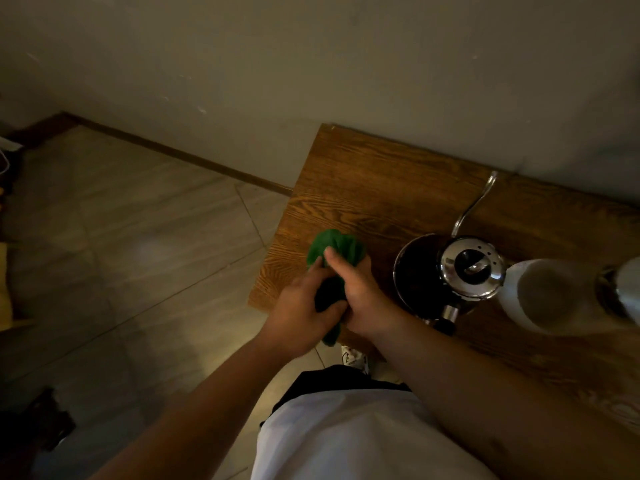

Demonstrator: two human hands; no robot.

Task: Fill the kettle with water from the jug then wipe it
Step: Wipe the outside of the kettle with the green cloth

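Observation:
A shiny steel kettle [465, 271] with a long thin gooseneck spout and a lid with a black knob stands on the wooden table [374, 181]. Its lid is on. Left of it, over the table's left corner, both hands hold a bunched green cloth [337, 249]. My left hand [301, 306] grips the cloth's lower part and my right hand [360, 296] wraps its upper part, thumb on top. Neither the cloth nor the hands touch the kettle. A white jug [547, 296] stands just right of the kettle, seen from above.
The table stands against a pale wall. A metallic object [623, 289] is cut off at the right edge beside the jug. Tiled floor lies to the left, with dark items at the far left and lower left.

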